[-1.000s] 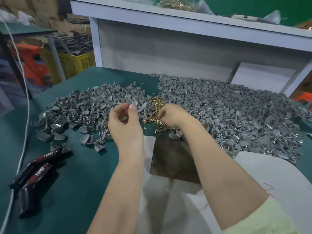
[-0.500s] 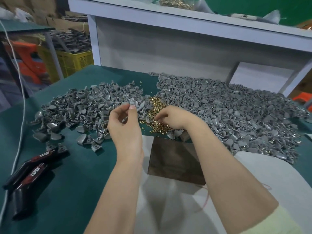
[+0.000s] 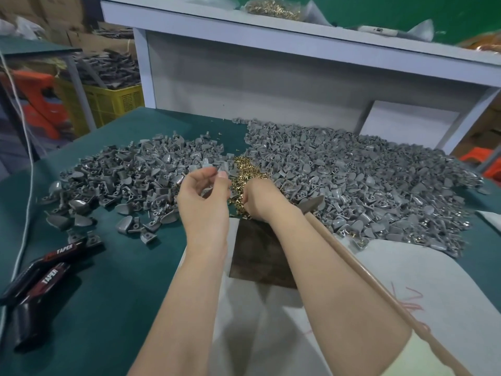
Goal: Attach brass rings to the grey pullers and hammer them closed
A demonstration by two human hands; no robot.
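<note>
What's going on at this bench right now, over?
Left hand pinches a grey puller. Right hand down in the brass rings, fingers hidden. Hammer lies by the right forearm. Nothing blocking.

1. One view only: a head-worn camera, looking forward and down over the desk [image 3: 122,267].
2. It sits close: forearms enter from 6 o'clock, and the left hand [image 3: 203,202] and right hand [image 3: 261,199] are near centre.
3. Wide angle: a shelf [image 3: 271,36] spans 12 o'clock.

A green-topped surface [image 3: 122,280] stood beneath a white shelf [image 3: 298,42] against a green wall [image 3: 406,9]. To the left sat a yellow crate [image 3: 113,104], an orange stool [image 3: 40,104] and cardboard boxes [image 3: 81,36].
</note>
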